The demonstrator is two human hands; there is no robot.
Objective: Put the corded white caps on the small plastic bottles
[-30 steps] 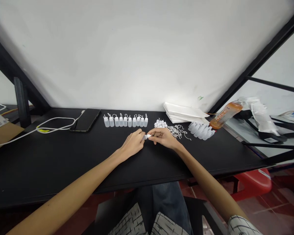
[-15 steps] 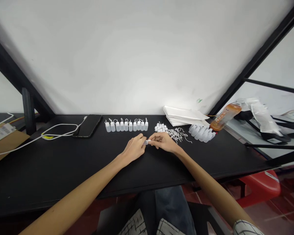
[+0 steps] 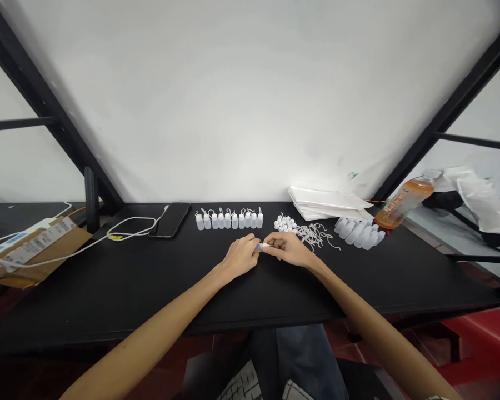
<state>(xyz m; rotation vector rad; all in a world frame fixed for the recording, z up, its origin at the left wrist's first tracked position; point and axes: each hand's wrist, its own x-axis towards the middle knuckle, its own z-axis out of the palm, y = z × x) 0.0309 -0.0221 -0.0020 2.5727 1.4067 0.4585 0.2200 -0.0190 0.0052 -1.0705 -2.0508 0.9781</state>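
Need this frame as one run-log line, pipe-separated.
left hand: holds small translucent bottle | right hand: pinches its white tip | behind: upright bottle row | right side: small white parts, white cords, bottle cluster

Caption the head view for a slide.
A person's left grip holds a small bottle, the right grip its white top, near a row of upright bottles.

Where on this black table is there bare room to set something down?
Bare: between the phone and the front edge of the table, and between the lying bottles and that edge, right of the right forearm. Crowded: beyond the right hand, where white pieces, cords and stacked sheets sit close.
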